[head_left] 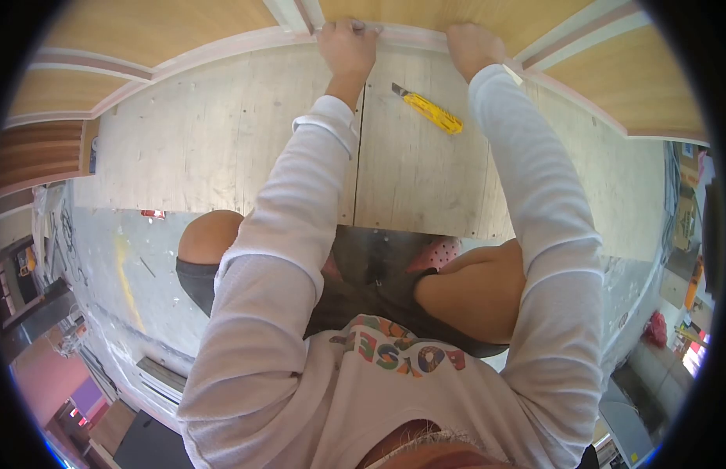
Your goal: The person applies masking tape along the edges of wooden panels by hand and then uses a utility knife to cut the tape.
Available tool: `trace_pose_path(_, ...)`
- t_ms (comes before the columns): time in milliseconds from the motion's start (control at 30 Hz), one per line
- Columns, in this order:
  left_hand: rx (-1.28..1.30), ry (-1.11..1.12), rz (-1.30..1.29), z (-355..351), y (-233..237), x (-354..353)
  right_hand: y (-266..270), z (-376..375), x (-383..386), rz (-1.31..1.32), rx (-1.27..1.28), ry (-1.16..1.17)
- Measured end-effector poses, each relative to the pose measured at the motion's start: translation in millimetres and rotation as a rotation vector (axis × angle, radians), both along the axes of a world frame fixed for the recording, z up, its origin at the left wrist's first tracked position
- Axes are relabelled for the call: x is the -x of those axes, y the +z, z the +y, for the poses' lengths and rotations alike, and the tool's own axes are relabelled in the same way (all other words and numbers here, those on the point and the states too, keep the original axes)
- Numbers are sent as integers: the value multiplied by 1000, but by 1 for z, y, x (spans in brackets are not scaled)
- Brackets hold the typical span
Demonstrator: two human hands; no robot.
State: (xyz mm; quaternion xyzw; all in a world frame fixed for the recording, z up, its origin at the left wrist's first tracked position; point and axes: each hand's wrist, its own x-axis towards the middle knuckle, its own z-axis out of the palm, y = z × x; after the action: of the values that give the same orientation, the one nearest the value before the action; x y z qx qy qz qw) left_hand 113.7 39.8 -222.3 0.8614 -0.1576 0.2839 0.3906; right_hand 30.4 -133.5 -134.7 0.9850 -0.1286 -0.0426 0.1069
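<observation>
Both arms reach forward to a wooden panel point(414, 9) framed by pale pinkish strips point(414, 37). My left hand point(348, 48) is at the lower strip, its fingers bent; whatever they hold is too small to name. To its right, my right hand point(474, 48) rests on the same strip with curled fingers, their tips hidden. Between and below the hands, a yellow utility knife point(432, 112) lies on the pale wooden board point(293, 117), its dark blade end pointing up and left.
Brown slatted wood point(39, 152) stands at the far left. A red packet point(153, 214) lies on the grey floor point(144, 266) below the board. Assorted items, with a red bundle point(656, 328) among them, lie at the right edge. My knees are under the board's near edge.
</observation>
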Motion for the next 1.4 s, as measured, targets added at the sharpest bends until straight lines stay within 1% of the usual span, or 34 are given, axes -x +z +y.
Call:
trace_pose_path(100, 24, 50, -24, -3, -2, -1, -3, 2, -2, -36, 20, 11)
trace_pose_path(400, 71, 98, 56, -9, 4, 5, 0, 6, -2, -10, 56, 22)
trace_pose_path(467, -24, 146, 156, -15, 10, 12, 0, 6, -2, -14, 61, -7)
trace_pose_path(500, -18, 144, 156, -17, 9, 13, 0, 6, -1, -14, 67, -9)
trace_pose_path(567, -49, 50, 99, -27, 9, 16, 0, 4, 3, 1, 100, 49)
trace_pose_path(600, -41, 34, 101, -33, 8, 17, -3, 2, 3, 4, 108, 34)
trace_pose_path(667, -96, 2, 35, -43, 8, 19, -10, -2, 2, -11, 71, 51)
trace_pose_path(700, -88, -10, 37, -49, 9, 21, -8, -2, 3, -9, 79, 39)
trace_pose_path(767, -73, -103, 78, -57, 9, 25, -5, 1, 6, -41, 17, 24)
trace_pose_path(867, -59, -63, 113, -61, 8, 27, -10, -5, 11, -53, -14, 31)
trace_pose_path(900, -59, -83, 116, -62, 6, 27, -15, -6, 16, -51, -13, 10)
trace_pose_path(967, -96, -49, 68, -61, 3, 21, -25, -8, 29, -192, -77, 42)
trace_pose_path(1000, -96, -71, 65, -61, 3, 20, -30, -11, 40, -194, -74, 21)
trace_pose_path(1067, -77, -70, 34, -60, 3, 21, -36, -14, 64, -305, -384, 152)
trace_pose_path(1200, -75, -69, 13, -60, 2, 20, -25, -14, 99, -242, -457, 175)
trace_pose_path(1300, -165, -33, 70, -59, 1, 19, -4, -28, 110, -210, -490, 174)
trace_pose_path(1367, -129, -48, 57, -58, 1, 17, 1, -45, 114, -132, -373, 153)
trace_pose_path(1400, -135, -40, 53, -56, 3, 18, -6, -57, 118, -136, -380, 161)
